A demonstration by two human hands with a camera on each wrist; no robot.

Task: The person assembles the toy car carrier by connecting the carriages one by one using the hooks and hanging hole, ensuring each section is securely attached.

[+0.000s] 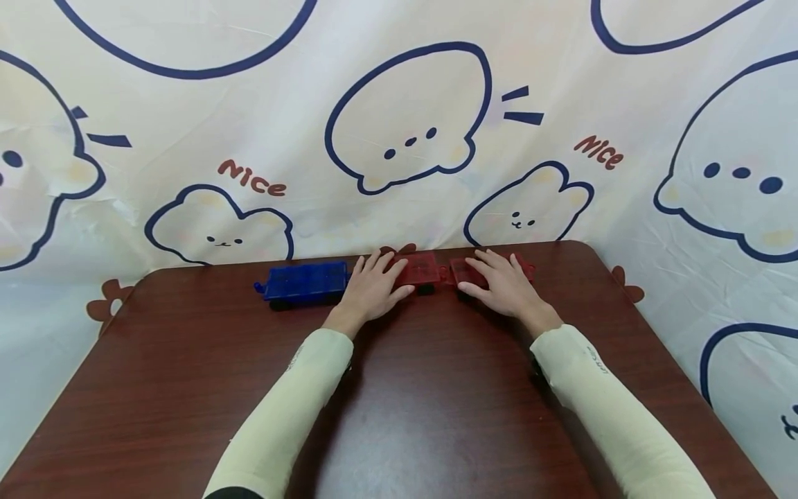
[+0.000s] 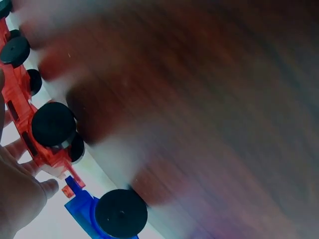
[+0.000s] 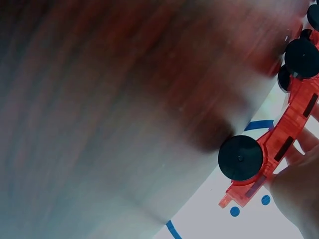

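Three flat toy train cars stand in a row along the table's far edge. My left hand (image 1: 372,285) lies over the left red train car (image 1: 424,269), spread fingers on its far side and thumb along its near side. My right hand (image 1: 506,283) holds the right red train car (image 1: 461,270) the same way and covers much of it. Small red couplings (image 1: 444,274) meet between these two. Left of my left hand sits the blue train car (image 1: 305,283). In the left wrist view its blue hook (image 2: 73,185) overlaps the red car's end. Black wheels (image 3: 240,158) show below the red bodies.
The dark brown wooden table (image 1: 436,416) reaches from the cars toward me. A white cloth (image 1: 411,215) with blue cartoon outlines hangs just behind the far edge and along both sides.
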